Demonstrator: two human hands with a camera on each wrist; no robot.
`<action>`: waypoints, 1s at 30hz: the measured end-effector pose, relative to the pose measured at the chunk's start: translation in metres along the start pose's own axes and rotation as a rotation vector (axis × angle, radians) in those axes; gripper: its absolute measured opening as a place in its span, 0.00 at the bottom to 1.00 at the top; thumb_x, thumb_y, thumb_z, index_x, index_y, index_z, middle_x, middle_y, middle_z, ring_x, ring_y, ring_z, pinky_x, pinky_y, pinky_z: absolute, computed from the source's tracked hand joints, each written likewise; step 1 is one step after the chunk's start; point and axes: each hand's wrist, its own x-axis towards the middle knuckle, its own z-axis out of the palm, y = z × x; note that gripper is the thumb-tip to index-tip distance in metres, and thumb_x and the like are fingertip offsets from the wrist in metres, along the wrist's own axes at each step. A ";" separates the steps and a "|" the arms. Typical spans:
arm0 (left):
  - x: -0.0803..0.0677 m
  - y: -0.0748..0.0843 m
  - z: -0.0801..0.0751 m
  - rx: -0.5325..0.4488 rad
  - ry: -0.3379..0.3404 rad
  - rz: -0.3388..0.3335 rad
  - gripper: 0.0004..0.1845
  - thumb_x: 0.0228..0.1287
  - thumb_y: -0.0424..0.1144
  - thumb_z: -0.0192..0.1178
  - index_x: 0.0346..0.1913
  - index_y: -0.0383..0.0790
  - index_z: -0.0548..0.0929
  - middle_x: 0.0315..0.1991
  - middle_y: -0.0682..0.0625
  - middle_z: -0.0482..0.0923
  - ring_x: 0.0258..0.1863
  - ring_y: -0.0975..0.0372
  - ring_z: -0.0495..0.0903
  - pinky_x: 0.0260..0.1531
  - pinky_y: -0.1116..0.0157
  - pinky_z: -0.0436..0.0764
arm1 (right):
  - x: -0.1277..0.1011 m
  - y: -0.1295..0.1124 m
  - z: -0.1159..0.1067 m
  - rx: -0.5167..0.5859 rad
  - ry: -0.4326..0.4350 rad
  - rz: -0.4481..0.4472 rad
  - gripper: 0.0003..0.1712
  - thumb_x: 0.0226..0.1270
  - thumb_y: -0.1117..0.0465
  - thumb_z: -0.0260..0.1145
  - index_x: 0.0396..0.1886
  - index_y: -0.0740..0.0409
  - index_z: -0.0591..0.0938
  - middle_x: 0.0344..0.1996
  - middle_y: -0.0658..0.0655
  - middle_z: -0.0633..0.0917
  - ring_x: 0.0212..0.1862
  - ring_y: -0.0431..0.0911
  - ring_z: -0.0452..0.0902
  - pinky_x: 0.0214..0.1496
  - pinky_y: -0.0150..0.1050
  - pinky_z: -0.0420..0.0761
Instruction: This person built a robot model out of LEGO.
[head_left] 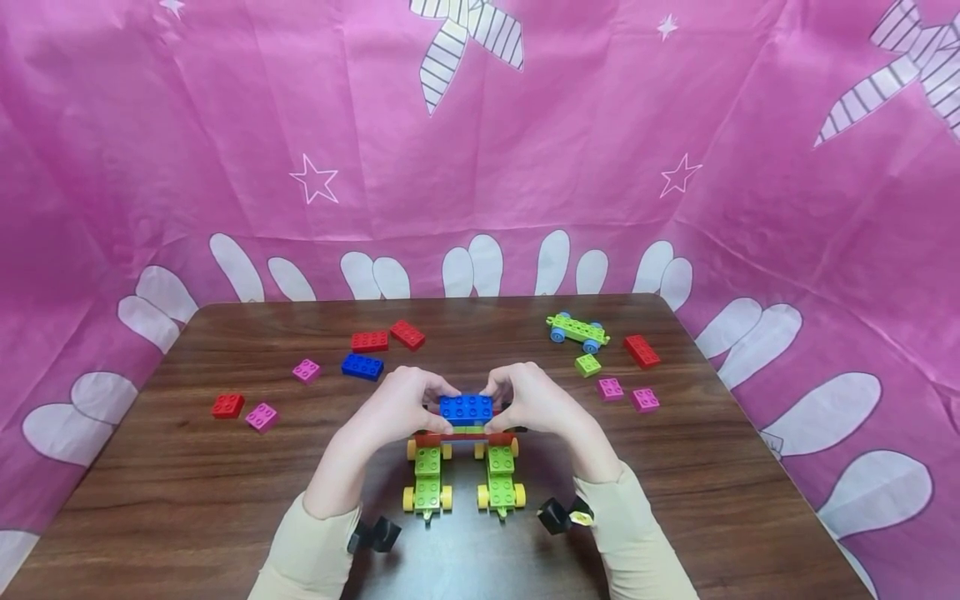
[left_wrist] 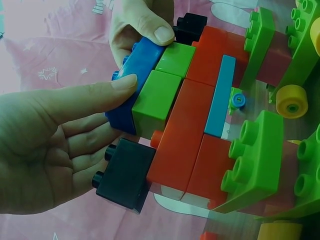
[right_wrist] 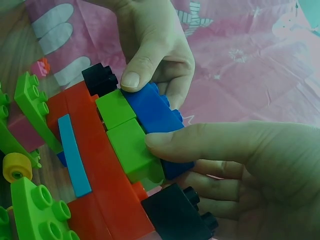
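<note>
A blue brick (head_left: 466,407) sits on top of a build in the middle of the brown table (head_left: 675,500). My left hand (head_left: 408,402) pinches its left end and my right hand (head_left: 525,400) pinches its right end. In the left wrist view my left thumb lies along the blue brick (left_wrist: 131,82), with the fingers behind it. Under it are two green bricks (left_wrist: 159,92), red bricks (left_wrist: 182,137) and black bricks (left_wrist: 125,175). The build stands on two green chassis with yellow wheels (head_left: 427,479). The right wrist view shows my right thumb on the blue brick (right_wrist: 152,112).
Loose bricks lie to the left: two red (head_left: 388,337), one blue (head_left: 362,367), two pink (head_left: 306,370) and another red (head_left: 227,406). To the right are a green chassis with blue wheels (head_left: 577,330), a red brick (head_left: 642,351) and pink bricks (head_left: 610,388). Pink cloth walls surround the table.
</note>
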 end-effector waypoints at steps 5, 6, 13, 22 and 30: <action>0.000 -0.001 0.000 0.009 0.006 0.001 0.21 0.49 0.33 0.76 0.49 0.40 0.87 0.44 0.47 0.86 0.41 0.59 0.85 0.41 0.59 0.86 | 0.001 0.000 0.001 -0.016 0.004 0.012 0.15 0.46 0.63 0.81 0.32 0.56 0.83 0.30 0.50 0.87 0.33 0.41 0.80 0.37 0.33 0.83; 0.000 -0.001 0.000 0.017 0.007 0.004 0.21 0.49 0.33 0.76 0.49 0.40 0.87 0.44 0.48 0.86 0.40 0.59 0.85 0.41 0.59 0.86 | 0.001 0.000 0.001 -0.020 0.006 0.009 0.15 0.46 0.63 0.81 0.32 0.55 0.84 0.30 0.50 0.87 0.33 0.41 0.80 0.37 0.33 0.82; 0.000 -0.001 0.000 0.043 -0.001 0.024 0.21 0.49 0.34 0.75 0.49 0.41 0.87 0.42 0.49 0.87 0.40 0.60 0.83 0.41 0.60 0.86 | 0.001 0.000 0.000 -0.009 -0.007 -0.022 0.16 0.45 0.62 0.81 0.34 0.59 0.85 0.30 0.51 0.88 0.32 0.39 0.81 0.35 0.31 0.82; 0.000 -0.002 -0.001 0.032 -0.008 0.035 0.21 0.50 0.35 0.75 0.50 0.41 0.87 0.44 0.48 0.86 0.41 0.59 0.83 0.42 0.60 0.86 | 0.000 -0.001 -0.001 0.016 -0.012 -0.019 0.16 0.46 0.62 0.81 0.34 0.60 0.86 0.30 0.52 0.88 0.32 0.39 0.82 0.35 0.31 0.82; -0.003 0.002 0.002 0.054 -0.003 0.017 0.21 0.50 0.34 0.75 0.50 0.42 0.87 0.46 0.48 0.86 0.42 0.59 0.84 0.43 0.60 0.86 | -0.001 0.000 -0.001 0.020 -0.003 0.003 0.16 0.46 0.62 0.81 0.36 0.59 0.86 0.32 0.52 0.88 0.34 0.41 0.82 0.37 0.32 0.83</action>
